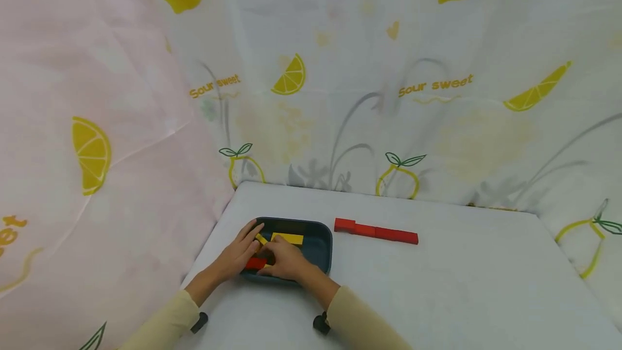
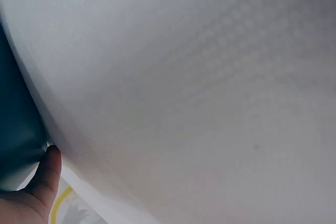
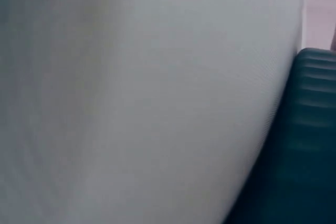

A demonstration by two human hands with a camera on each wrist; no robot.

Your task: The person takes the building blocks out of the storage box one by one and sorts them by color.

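Note:
Both hands reach into a dark teal tray at the left of the white table. My left hand comes over the tray's left side with its fingers spread. In the left wrist view, one straight finger lies right at the tray's outer wall. My right hand is inside the tray with bent fingers. A small tilted yellow block shows between the two hands' fingertips; I cannot tell which hand holds it. Below it lies a red block, and a longer yellow block lies behind the right hand.
Right of the tray, several red blocks lie end to end in a row on the white table. A lemon-print cloth hangs behind and at both sides. The right wrist view shows the tray's ribbed wall.

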